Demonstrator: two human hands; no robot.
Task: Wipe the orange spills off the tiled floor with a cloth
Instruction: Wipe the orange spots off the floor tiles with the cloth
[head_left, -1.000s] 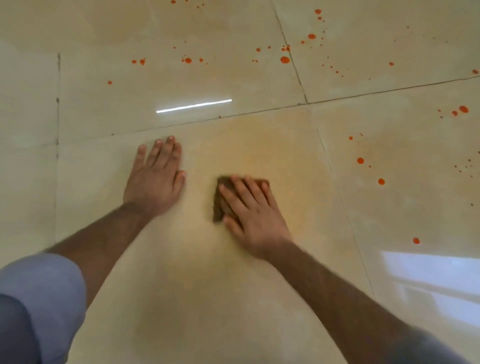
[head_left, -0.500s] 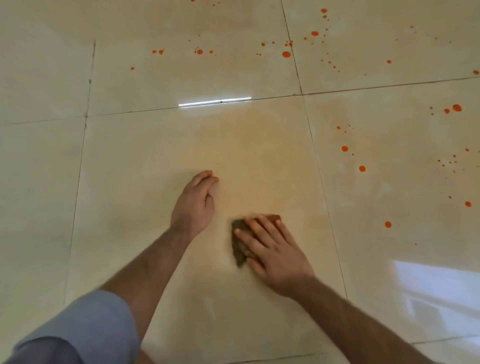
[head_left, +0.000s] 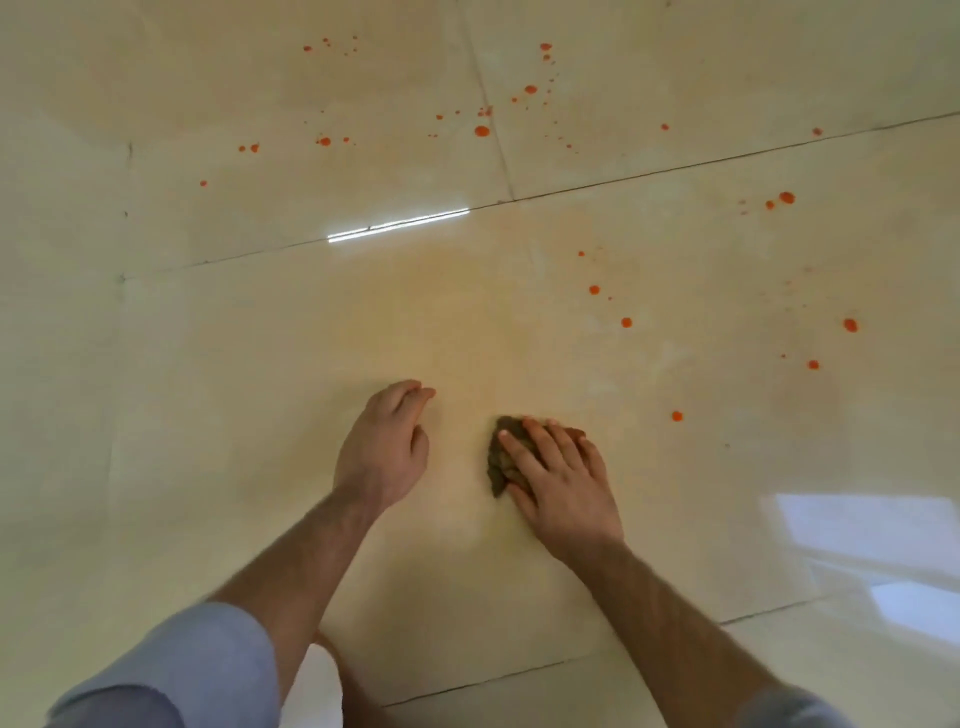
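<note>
Cloth: a small, dark brown, bunched cloth (head_left: 500, 460) lay on the tiled floor (head_left: 218, 364), near the middle of the view, with its left edge showing from under the fingers.
Right hand: the right hand (head_left: 563, 483) lay palm down on top of the cloth, fingers straight and slightly spread, pressing it flat to the floor rather than curling round it.
Left hand: the left hand (head_left: 387, 444) was just left of the cloth, apart from it, fingers loosely bent and close together, holding nothing; whether its fingertips touched the floor could not be told.
Smear: the tile beyond the cloth carried a faint orange-tinted haze (head_left: 467, 291).
Orange spills: scattered orange drops (head_left: 626, 322) lay to the right of the cloth and beyond it, the nearest one (head_left: 676, 415) just right of it; more drops (head_left: 482, 131) dotted the tiles far beyond the cloth, past a grout line (head_left: 675, 169).
Sleeves: a pale blue sleeve (head_left: 182, 670) covered the left upper arm, nearer the camera than the cloth.
Reflections: a bright streak of light (head_left: 397, 226) shone beyond the cloth, and a window reflection (head_left: 872, 535) lay to its right.
</note>
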